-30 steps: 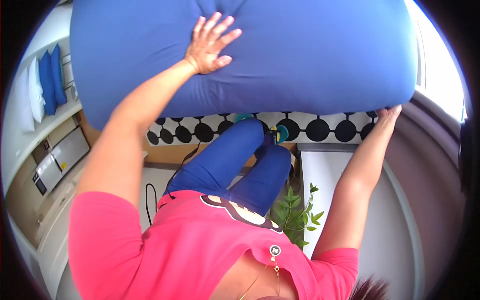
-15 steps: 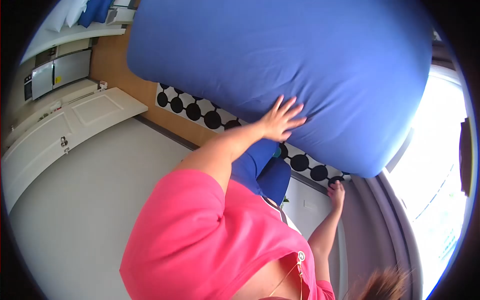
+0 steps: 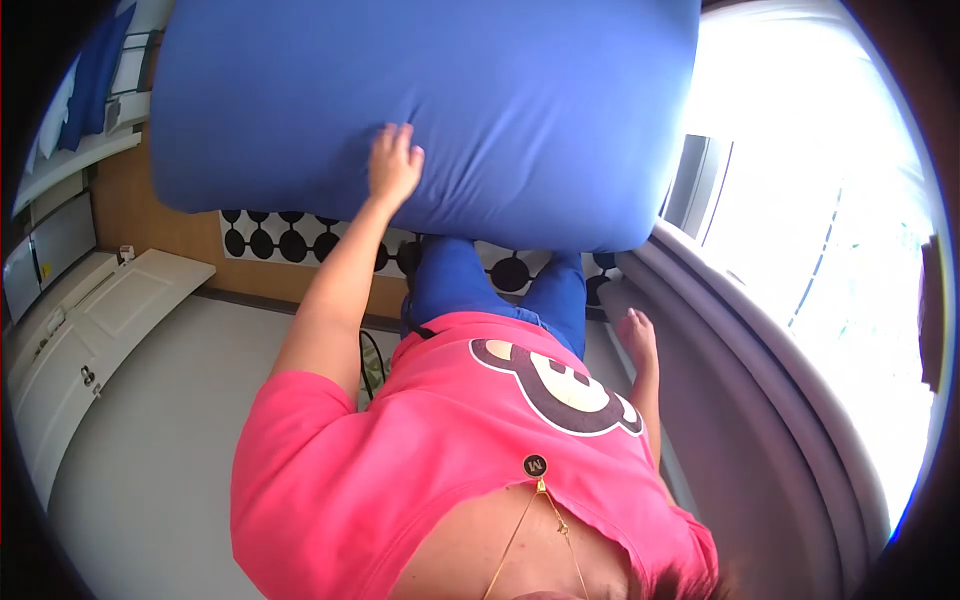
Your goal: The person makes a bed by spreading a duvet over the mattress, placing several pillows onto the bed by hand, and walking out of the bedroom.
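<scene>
A large blue fitted sheet [image 3: 300,100], smooth with some creases, covers what looks like a mattress in front of me. My left hand [image 3: 396,172] lies flat on it near its front edge, fingers stretched and fairly close together. Creases run across the cloth just right of that hand. My right hand [image 3: 638,338] hangs low at my side, near the grey curtain [image 3: 740,310], with fingers loosely curled and nothing visible in them. My legs in blue trousers [image 3: 455,280] stand against the front side of the bed.
A mat with black circles [image 3: 292,247] shows below the bed's edge. At the left is a white panelled door [image 3: 110,330], with pillows [image 3: 95,85] farther up. A bright window [image 3: 820,200] fills the right side. Behind my left arm, a dark looped strap [image 3: 372,362] shows.
My view has turned and shifted, so the bed now sits further left. My left hand's spread fingers have come closer together on the sheet. My right hand still hangs low.
</scene>
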`<state>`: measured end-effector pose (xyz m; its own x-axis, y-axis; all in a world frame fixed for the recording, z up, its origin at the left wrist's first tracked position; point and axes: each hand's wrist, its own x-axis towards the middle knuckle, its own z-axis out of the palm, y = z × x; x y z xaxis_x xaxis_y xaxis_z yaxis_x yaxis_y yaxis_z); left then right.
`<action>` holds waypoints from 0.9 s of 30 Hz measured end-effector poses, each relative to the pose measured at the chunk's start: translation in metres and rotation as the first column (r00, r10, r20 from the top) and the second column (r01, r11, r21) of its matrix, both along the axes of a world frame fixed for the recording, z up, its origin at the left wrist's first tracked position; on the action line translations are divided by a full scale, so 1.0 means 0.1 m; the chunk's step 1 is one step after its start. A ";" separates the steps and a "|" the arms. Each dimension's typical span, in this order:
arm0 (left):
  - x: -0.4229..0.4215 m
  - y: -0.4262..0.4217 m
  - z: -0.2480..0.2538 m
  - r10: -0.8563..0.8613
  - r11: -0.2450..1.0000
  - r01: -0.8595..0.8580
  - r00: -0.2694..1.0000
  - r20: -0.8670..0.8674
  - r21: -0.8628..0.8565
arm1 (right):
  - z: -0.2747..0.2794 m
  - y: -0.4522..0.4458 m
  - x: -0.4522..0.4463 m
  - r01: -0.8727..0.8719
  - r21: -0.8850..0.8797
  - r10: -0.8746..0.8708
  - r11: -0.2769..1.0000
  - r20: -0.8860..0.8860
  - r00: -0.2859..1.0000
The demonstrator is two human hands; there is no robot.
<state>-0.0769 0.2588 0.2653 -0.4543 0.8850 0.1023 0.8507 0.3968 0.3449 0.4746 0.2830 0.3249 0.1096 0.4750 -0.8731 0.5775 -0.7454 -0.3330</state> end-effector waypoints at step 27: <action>4.58 0.62 -1.51 0.238 0.705 0.412 0.630 0.739 -0.578 | -3.75 1.59 -0.14 0.160 -0.079 -0.176 0.984 -0.286 0.942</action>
<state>0.3813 0.3205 0.1148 0.0111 0.5838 -0.8118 0.4719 0.7127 0.5190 0.4603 0.4418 -0.0500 -0.0789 0.4234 -0.9025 0.3261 -0.8446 -0.4247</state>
